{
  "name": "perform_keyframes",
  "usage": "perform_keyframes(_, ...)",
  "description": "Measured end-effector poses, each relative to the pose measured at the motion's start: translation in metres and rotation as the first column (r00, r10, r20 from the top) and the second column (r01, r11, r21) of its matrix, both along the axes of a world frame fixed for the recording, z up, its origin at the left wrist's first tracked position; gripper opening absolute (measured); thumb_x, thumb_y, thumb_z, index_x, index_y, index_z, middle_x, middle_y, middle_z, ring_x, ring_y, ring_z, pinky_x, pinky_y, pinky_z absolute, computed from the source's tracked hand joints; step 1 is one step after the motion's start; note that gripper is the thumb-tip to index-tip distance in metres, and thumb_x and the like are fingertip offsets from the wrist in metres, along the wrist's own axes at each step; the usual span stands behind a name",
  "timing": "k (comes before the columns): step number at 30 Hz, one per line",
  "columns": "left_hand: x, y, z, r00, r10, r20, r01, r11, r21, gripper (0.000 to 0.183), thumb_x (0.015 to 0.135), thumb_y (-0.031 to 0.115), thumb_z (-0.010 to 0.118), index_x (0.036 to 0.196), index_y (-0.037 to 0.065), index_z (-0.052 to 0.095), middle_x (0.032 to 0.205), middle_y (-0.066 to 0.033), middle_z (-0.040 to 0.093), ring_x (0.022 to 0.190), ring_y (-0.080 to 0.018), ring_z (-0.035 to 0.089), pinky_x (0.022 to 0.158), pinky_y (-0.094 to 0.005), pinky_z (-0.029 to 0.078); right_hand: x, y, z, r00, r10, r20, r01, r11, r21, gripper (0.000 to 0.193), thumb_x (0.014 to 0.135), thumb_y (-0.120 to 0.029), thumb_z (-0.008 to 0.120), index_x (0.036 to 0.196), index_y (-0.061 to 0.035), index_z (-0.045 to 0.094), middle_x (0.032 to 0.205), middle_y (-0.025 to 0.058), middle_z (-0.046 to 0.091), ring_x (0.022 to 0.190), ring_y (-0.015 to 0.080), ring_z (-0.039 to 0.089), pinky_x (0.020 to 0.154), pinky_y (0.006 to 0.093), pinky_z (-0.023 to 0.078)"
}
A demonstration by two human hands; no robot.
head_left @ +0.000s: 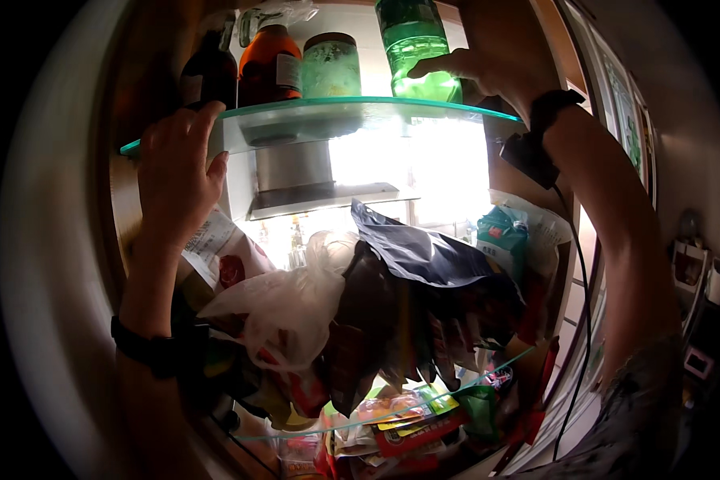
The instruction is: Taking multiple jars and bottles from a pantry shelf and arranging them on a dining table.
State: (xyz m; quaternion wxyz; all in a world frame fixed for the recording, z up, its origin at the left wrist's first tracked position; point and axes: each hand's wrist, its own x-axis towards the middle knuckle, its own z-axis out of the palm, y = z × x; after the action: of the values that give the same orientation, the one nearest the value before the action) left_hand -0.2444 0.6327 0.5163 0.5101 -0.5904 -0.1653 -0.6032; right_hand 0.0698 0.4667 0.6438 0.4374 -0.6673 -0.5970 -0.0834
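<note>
My left hand [180, 164] is at the left front edge of the upper glass shelf [320, 108]. Its fingers curl over the edge beside a dark bottle [210, 76], with the thumb lower down. At the right end of that shelf, my right hand [480, 72] holds a large green plastic bottle [420, 48] with pale liquid inside. One finger lies across the front of the bottle; the other fingers are partly hidden. Between the hands stand an orange-brown bottle [270, 68] with a pale label and a lidded clear jar [332, 68].
Packed bags crowd the shelf below: a knotted white plastic bag [296, 304], a dark blue pouch [432, 248] and a teal package [502, 236]. Colourful packets [412, 416] lie lower still. A black cable [586, 320] hangs along my right arm.
</note>
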Motion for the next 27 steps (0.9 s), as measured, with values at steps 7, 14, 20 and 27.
perform_keyframes(7, -0.002, -0.013, 0.005, 1.0, 0.015, -0.028, -0.017, 0.995, -0.096, 0.055, 0.07, 0.014, 0.072, 0.119, 0.011, 0.047, 0.095, -0.0102, 0.053, 0.094, -0.0283, 0.052, 0.086, -0.0384, 0.041, 0.012, -0.013, -0.002, 0.995, -0.017, -0.1, 0.02, 0.999, 0.032, 0.081, 0.06, -0.054, 0.076, 0.121, -0.0071, 0.051, 0.118, 0.0162, 0.052, 0.096, 0.0311, 0.056, 0.084, 0.0458, 0.044)
perform_keyframes(14, 0.005, -0.02, 0.006, 0.998, 0.026, -0.054, -0.038, 0.971, -0.234, 0.055, 0.07, 0.013, 0.071, 0.119, 0.01, 0.047, 0.098, -0.012, 0.053, 0.096, -0.0292, 0.051, 0.086, -0.0384, 0.041, 0.025, 0.004, 0.017, 0.974, -0.194, -0.12, 0.219, 0.943, 0.251, 0.066, 0.062, -0.046, 0.078, 0.105, 0.0008, 0.059, 0.098, 0.0152, 0.059, 0.086, 0.0238, 0.058, 0.066, 0.0344, 0.046)
perform_keyframes(20, -0.007, -0.02, 0.003, 0.996, 0.023, -0.086, -0.043, 0.97, -0.238, 0.057, 0.069, 0.008, 0.07, 0.121, 0.008, 0.045, 0.111, -0.0147, 0.052, 0.103, -0.0324, 0.049, 0.092, -0.0395, 0.038, -0.034, -0.069, -0.038, 0.978, 0.061, 0.197, -0.169, 0.786, 0.595, 0.05, 0.069, -0.021, 0.077, 0.108, 0.003, 0.055, 0.097, 0.0169, 0.061, 0.089, 0.022, 0.062, 0.07, 0.0363, 0.054)
perform_keyframes(27, -0.003, 0.005, 0.008, 0.994, -0.002, -0.105, -0.013, 0.991, -0.137, 0.064, 0.07, 0.012, 0.071, 0.126, 0.01, 0.04, 0.114, -0.0142, 0.051, 0.106, -0.0307, 0.049, 0.094, -0.0404, 0.037, -0.034, -0.154, -0.038, 0.987, 0.16, 0.025, -0.144, 0.8, 0.583, 0.029, 0.078, -0.021, 0.063, 0.101, -0.0018, 0.059, 0.097, 0.0118, 0.062, 0.09, 0.0215, 0.061, 0.077, 0.0333, 0.049)
